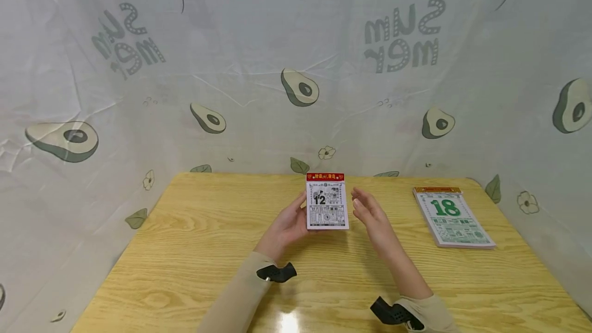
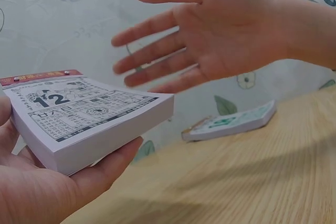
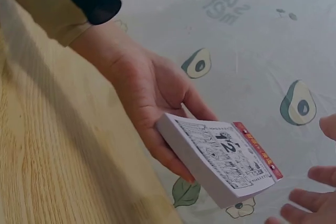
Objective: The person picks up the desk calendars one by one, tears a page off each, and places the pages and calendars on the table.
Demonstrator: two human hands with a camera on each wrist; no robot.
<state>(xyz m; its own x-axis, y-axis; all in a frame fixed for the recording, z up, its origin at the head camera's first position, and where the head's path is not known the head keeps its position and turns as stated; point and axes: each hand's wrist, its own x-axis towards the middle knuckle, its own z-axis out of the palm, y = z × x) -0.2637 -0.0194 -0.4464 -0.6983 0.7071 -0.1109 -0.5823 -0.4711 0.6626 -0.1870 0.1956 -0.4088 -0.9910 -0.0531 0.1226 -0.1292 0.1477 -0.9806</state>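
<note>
At frame centre, the left grip holds a calendar. The right grip, spread wide, is just beside it.

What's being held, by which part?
The left hand holds the calendar marked 12 along its left edge and from underneath. The right hand, beside it, holds nothing.

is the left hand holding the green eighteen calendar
No, the left hand holds the 12 calendar; the 18 calendar lies on the table.
</note>
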